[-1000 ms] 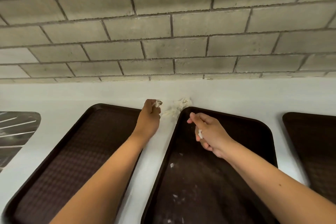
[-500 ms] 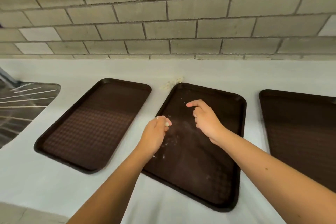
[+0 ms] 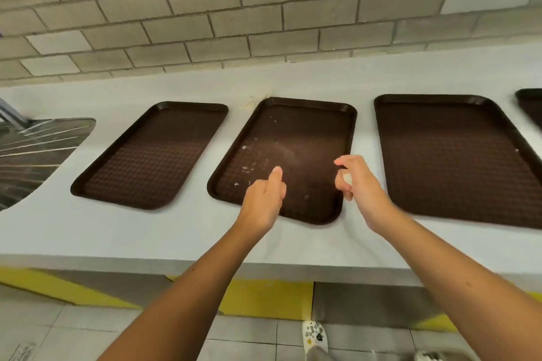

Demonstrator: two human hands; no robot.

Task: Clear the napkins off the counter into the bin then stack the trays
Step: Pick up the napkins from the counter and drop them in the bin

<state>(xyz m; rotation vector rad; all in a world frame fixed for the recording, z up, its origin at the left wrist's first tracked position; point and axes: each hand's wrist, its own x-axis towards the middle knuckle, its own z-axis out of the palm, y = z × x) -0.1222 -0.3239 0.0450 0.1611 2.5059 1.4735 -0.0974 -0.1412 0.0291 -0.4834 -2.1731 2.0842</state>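
Three brown trays lie side by side on the white counter (image 3: 117,231): a left tray (image 3: 152,152), a middle tray (image 3: 308,126) and a right tray (image 3: 448,155). Small white napkin crumbs (image 3: 249,168) dot the middle tray. Pale napkin shreds (image 3: 253,102) lie on the counter by that tray's far left corner. My left hand (image 3: 264,199) hovers over the middle tray's near edge, curled in a fist with the thumb out; the scrap it took is hidden inside. My right hand (image 3: 357,184) pinches a small white napkin scrap (image 3: 347,177) over the tray's near right corner.
A fourth tray's edge (image 3: 531,105) shows at the far right. A steel sink drainboard (image 3: 35,149) sits at the left end. A grey block wall backs the counter. Below the counter's front edge are a tiled floor, a yellow stripe (image 3: 264,299) and a white shoe (image 3: 315,337).
Both hands have pulled back from the shreds at the tray's far corner to its near edge. The view has drawn back and now takes in the counter front and floor.
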